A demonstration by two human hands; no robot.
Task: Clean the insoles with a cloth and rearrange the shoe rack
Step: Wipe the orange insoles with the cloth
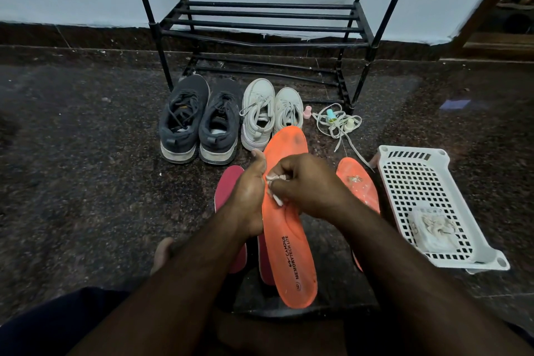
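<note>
Right now: mid-wipe on the orange insole [289,240], raised off the dark stone floor [72,167] and held with its long axis running away from the body, toe up toward the shoes, printed heel end nearest the lap. Left hand [250,196] wrapped along the left edge at about mid-length, thumb up beside the rim, fingers curled behind and mostly hidden. Right hand [306,185] bunched tight around a small white cloth [274,185], knuckles up, pressing the wad onto the upper face just past the middle, thumb side nearly touching the left hand. Judged from this: cloth sitting roughly halfway along, so toe stretch ahead of the fingers and heel stretch behind both open to further strokes along that long axis; dark smudge near the toe tip probably the next target, lying straight ahead of the right hand, the nearer and better placed of the two. Elsewhere: second orange insole [358,182] flat on the floor to the right, flecked with debris; maroon insoles [228,185] lying partly under the held one; grey sneakers [199,121] and white sneakers [268,113] side by side before the black shoe rack [260,23], its shelves bare; loose laces [338,124] nearby; white perforated basket [416,176] at right with a crumpled rag inside.
</note>
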